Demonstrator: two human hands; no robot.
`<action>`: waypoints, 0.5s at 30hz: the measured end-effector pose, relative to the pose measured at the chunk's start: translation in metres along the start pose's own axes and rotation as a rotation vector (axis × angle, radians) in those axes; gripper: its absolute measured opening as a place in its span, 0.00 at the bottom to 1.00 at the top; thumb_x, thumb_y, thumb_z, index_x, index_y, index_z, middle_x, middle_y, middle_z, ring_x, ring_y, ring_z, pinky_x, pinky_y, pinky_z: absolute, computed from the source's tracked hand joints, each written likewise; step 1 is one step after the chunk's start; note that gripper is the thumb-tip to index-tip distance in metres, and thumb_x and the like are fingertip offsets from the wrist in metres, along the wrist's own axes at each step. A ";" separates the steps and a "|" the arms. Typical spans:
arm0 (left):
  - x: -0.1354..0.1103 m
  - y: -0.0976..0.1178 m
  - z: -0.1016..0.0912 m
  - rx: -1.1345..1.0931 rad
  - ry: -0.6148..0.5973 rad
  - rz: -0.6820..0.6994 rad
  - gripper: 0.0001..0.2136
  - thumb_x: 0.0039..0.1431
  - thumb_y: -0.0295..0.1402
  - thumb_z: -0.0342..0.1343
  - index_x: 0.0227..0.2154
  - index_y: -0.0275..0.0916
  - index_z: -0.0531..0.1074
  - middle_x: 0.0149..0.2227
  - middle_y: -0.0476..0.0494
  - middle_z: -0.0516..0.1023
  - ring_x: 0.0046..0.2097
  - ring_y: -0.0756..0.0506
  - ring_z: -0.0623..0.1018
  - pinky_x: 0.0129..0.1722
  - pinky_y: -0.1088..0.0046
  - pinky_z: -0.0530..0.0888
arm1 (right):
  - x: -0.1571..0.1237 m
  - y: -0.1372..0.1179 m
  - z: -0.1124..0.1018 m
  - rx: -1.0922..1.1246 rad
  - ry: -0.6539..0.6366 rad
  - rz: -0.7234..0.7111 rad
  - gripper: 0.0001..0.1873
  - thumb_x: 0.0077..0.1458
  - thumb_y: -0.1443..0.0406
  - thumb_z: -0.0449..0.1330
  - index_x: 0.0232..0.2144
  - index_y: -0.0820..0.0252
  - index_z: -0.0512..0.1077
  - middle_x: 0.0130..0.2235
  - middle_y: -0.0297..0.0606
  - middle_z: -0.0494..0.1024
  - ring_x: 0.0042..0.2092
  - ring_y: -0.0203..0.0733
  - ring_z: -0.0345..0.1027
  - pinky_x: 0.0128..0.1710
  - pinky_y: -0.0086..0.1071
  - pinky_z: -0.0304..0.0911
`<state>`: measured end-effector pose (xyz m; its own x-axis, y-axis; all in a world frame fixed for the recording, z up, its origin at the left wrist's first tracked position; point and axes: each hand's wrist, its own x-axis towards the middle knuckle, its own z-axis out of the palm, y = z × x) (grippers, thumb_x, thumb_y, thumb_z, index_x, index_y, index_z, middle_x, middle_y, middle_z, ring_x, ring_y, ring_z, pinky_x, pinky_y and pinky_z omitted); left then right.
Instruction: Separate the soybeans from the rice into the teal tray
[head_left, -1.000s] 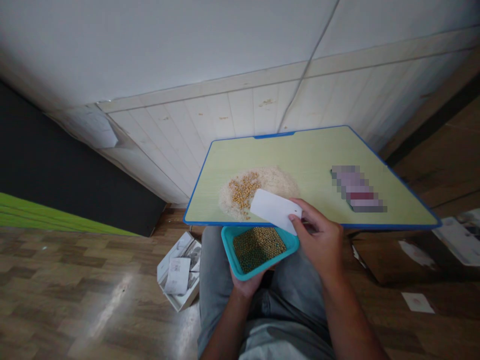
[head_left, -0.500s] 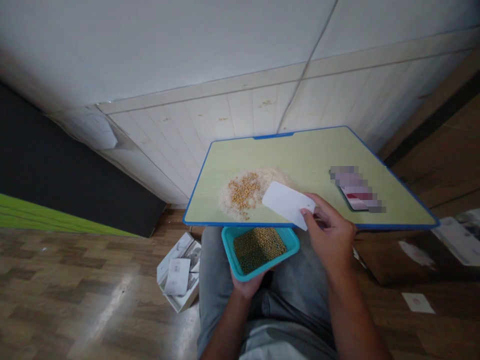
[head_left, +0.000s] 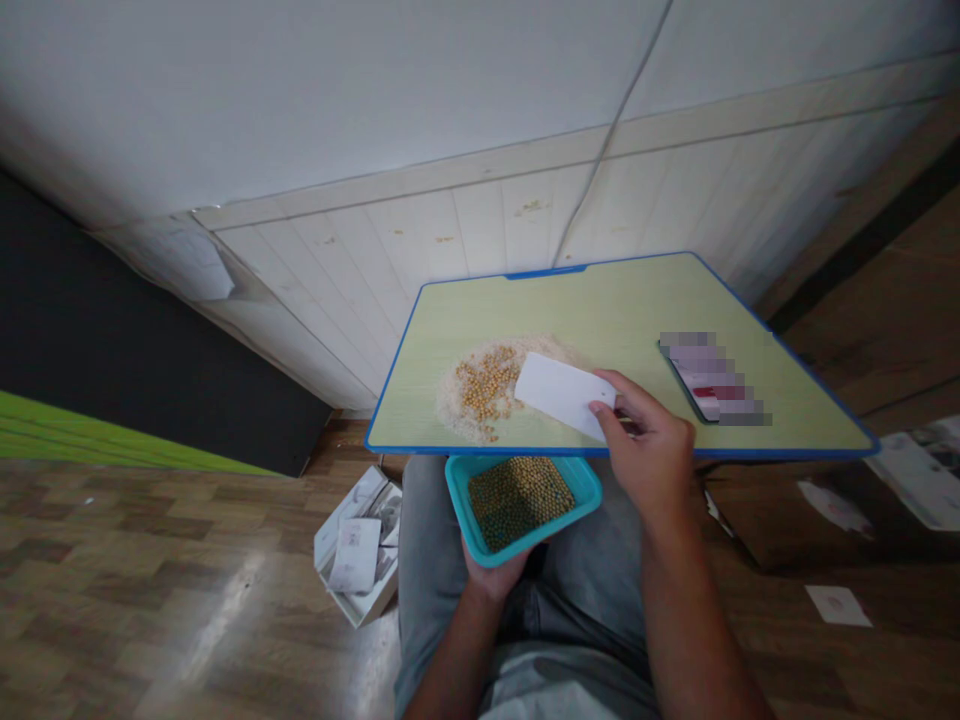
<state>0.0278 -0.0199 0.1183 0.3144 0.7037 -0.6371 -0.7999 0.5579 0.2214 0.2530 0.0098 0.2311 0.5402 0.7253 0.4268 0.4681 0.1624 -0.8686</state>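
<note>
My right hand point(head_left: 646, 440) pinches a white card point(head_left: 562, 392) by its right end, thumb on top. The card's left end hangs over the right side of a pile of rice point(head_left: 551, 346); I cannot tell whether it touches the grains. Golden soybeans point(head_left: 487, 380) lie scattered on the left part of the rice. Below the table's front edge, my left hand point(head_left: 496, 575) holds up a teal plastic basket point(head_left: 459, 500) from its near side, the fingers hidden underneath. Many soybeans point(head_left: 536, 495) cover the basket's bottom.
The rice lies on a small light-green table point(head_left: 615, 300) with a blue rim. A phone point(head_left: 712, 385), partly pixelated, rests on its right side. An open white box point(head_left: 358, 550) with papers stands on the floor at left. Behind the table is a wall point(head_left: 420, 225) with a cable point(head_left: 619, 120).
My right hand and the card have moved a little to the left and away from me, nearer the soybeans. The basket has shifted very slightly; the pile looks the same.
</note>
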 end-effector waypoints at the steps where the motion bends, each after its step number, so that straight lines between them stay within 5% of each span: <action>1: 0.001 0.000 -0.002 0.003 0.006 0.003 0.30 0.81 0.52 0.52 0.79 0.51 0.73 0.80 0.38 0.78 0.85 0.26 0.67 0.81 0.26 0.67 | -0.001 0.000 0.000 -0.001 -0.005 -0.004 0.20 0.67 0.61 0.68 0.57 0.52 0.91 0.39 0.38 0.93 0.34 0.46 0.86 0.35 0.36 0.84; 15: 0.021 -0.002 -0.029 0.097 -0.104 0.037 0.30 0.72 0.55 0.62 0.72 0.51 0.80 0.76 0.41 0.83 0.83 0.22 0.69 0.80 0.24 0.68 | 0.002 0.001 0.000 0.018 -0.009 -0.013 0.20 0.66 0.61 0.68 0.56 0.52 0.92 0.42 0.38 0.94 0.36 0.47 0.87 0.36 0.38 0.85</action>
<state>0.0211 -0.0192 0.0828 0.3413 0.7635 -0.5483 -0.7600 0.5674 0.3171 0.2543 0.0116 0.2314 0.5279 0.7290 0.4356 0.4625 0.1834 -0.8674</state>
